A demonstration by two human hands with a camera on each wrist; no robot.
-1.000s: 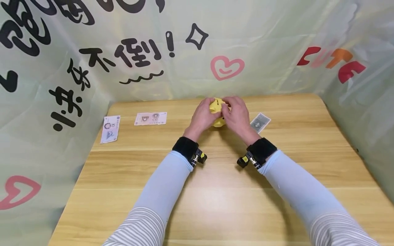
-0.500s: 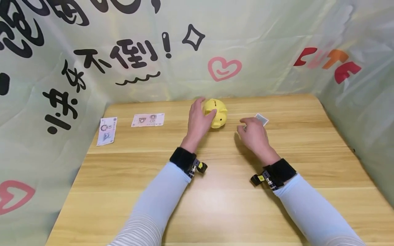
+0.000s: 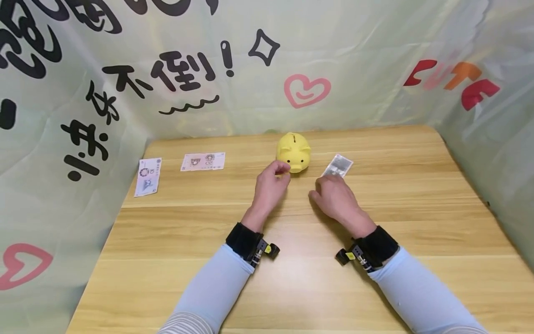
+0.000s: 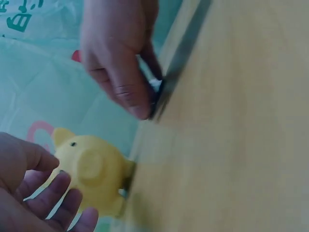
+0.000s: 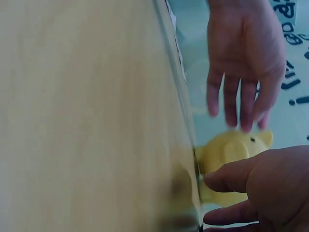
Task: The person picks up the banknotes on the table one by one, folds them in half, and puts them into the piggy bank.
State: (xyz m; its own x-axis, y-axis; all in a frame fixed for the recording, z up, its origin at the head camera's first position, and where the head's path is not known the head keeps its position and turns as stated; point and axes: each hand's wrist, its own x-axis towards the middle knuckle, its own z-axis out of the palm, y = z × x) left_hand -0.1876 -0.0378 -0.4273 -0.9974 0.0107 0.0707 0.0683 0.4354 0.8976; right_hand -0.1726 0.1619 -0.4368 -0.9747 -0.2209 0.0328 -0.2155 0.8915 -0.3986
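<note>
A yellow piggy bank (image 3: 294,149), slotted on top, stands at the back of the wooden table (image 3: 292,297), its snout towards me. My left hand (image 3: 269,188) is just in front of it, fingers loosely bent and holding nothing; in the left wrist view, the fingers (image 4: 60,186) are spread by the piggy bank. To the right, my right hand (image 3: 335,197) bends over the near end of a grey banknote (image 3: 340,163). Its curled fingers and thumb close on that end, which is hidden under them in the head view.
A pinkish banknote (image 3: 203,161) lies flat left of the piggy bank. Another, purplish banknote (image 3: 148,177) lies near the table's left edge. A pale printed cloth (image 3: 250,102) hangs behind the table and along both sides.
Both hands have left the piggy bank, the right first, then the left, which drew back towards me. The right hand moved to the grey banknote, which has shifted left.
</note>
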